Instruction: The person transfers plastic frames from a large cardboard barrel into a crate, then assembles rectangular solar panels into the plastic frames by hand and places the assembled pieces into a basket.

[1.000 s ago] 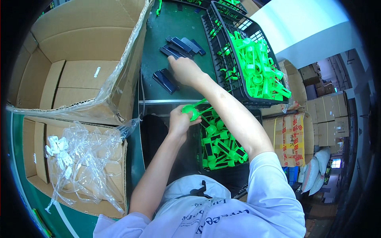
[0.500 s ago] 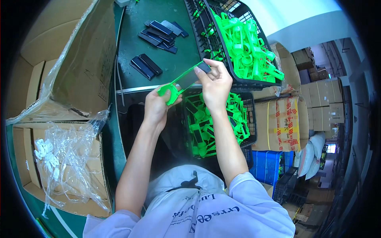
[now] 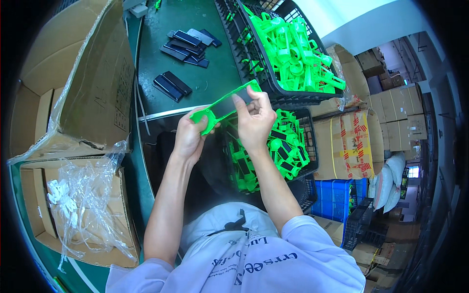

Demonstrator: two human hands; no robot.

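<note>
Between my two hands is a bright green plastic part (image 3: 213,120) with a long rectangular frame and a wider rounded end. A dark flat panel (image 3: 225,107) lies in its frame. My left hand (image 3: 190,133) grips the rounded end, thumb on top. My right hand (image 3: 256,119) holds the far end, its thumb pressing on the dark panel and the fingers underneath. Ahead on the green table (image 3: 215,73) lie a loose pile of dark flat panels (image 3: 188,46) and a separate pair of panels (image 3: 172,86).
A black crate (image 3: 273,88) of plain green parts (image 3: 298,56) stands at the far right. Below it, another crate (image 3: 312,141) holds green parts with dark panels. Cardboard boxes (image 3: 105,93) stand left, one holding clear plastic wrap (image 3: 93,195). A blue crate (image 3: 332,200) is at right.
The green part is now turned to show more of its face. My right thumb has shifted along the dark panel, and the whole view has swung slightly.
</note>
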